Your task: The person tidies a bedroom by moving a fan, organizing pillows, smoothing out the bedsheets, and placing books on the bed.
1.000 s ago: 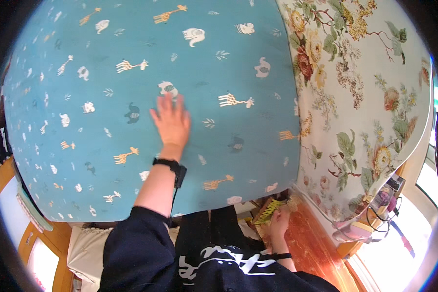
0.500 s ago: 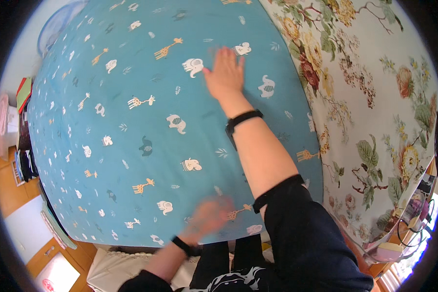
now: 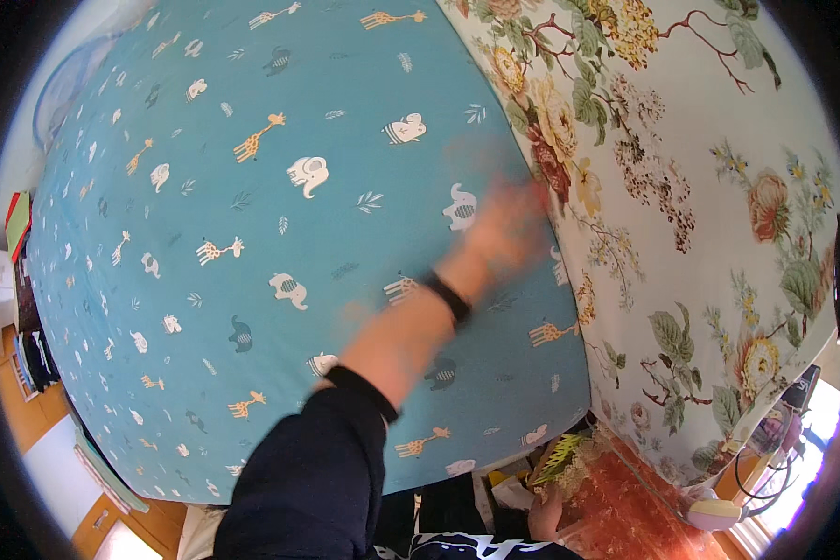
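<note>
A teal bed sheet [image 3: 252, 364] printed with elephants, giraffes and leaves spreads over the bed and fills most of the view. My left hand [image 3: 509, 224] reaches across to the right, over the sheet's right border, close to a pale floral cloth [image 3: 667, 289]. Motion smears its fingers, so their pose and any contact cannot be told. A black band circles the left wrist. Low in the view, past the sheet's near edge, shows a small skin-coloured shape [image 3: 544, 513], perhaps my right hand; its fingers are not clear.
Reddish flooring [image 3: 616, 495] shows beyond the bed's near right corner, with a cable [image 3: 765, 495] looping at the far right. Wooden furniture [image 3: 28, 401] and a folded cloth stack [image 3: 107, 481] stand along the left. A round blue-rimmed object [image 3: 56, 93] is at the upper left.
My left hand has swung from the near edge up and right across the sheet. The right arm has withdrawn from over the sheet. The view has shifted right.
</note>
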`<state>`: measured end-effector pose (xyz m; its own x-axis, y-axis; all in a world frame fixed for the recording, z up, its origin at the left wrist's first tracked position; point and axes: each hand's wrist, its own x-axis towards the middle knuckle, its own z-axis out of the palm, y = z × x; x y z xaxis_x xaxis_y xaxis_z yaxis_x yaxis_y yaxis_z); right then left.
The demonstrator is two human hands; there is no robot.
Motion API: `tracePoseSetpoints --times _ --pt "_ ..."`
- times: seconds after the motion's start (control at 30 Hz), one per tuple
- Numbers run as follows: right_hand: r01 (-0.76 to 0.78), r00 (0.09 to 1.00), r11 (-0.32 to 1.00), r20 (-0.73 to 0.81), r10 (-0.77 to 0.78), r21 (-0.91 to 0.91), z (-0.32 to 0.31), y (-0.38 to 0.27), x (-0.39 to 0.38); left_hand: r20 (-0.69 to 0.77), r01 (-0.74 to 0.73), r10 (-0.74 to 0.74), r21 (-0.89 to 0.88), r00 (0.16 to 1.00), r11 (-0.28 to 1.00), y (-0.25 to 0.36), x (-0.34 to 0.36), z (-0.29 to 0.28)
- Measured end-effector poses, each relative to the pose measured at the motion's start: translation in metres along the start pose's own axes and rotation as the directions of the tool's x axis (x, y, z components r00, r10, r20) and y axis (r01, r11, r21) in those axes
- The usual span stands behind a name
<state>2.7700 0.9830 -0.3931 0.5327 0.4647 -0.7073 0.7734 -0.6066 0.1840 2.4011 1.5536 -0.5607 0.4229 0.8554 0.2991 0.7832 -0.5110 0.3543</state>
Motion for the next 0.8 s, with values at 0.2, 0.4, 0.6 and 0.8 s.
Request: tracePoseSetpoints --times 0.2,0.4,0.6,0.8 --pt "0.598 0.788 0.738 -0.395 -0.472 0.311 -0.160 -0.298 0.037 0.501 0.014 0.629 -0.788 0.595 0.615 0.311 -0.255 -0.031" --pt "0.891 -0.030 0.286 -0.672 -0.740 -0.354 -0.249 -0.665 0.188 0.353 0.043 0.206 -0.585 0.913 0.810 0.162 -0.209 -0.080" --pt "0.780 0.270 0.534 -0.596 -0.756 -0.325 -0.230 -0.685 0.222 -0.110 0.362 -0.351 0.105 0.930 0.926 -0.146 -0.122 -0.171" --pt "0.592 0.657 0.766 -0.401 -0.638 -0.248 -0.102 -0.314 0.089 0.267 0.498 -0.528 0.175 0.806 0.850 -0.035 -0.332 -0.177"
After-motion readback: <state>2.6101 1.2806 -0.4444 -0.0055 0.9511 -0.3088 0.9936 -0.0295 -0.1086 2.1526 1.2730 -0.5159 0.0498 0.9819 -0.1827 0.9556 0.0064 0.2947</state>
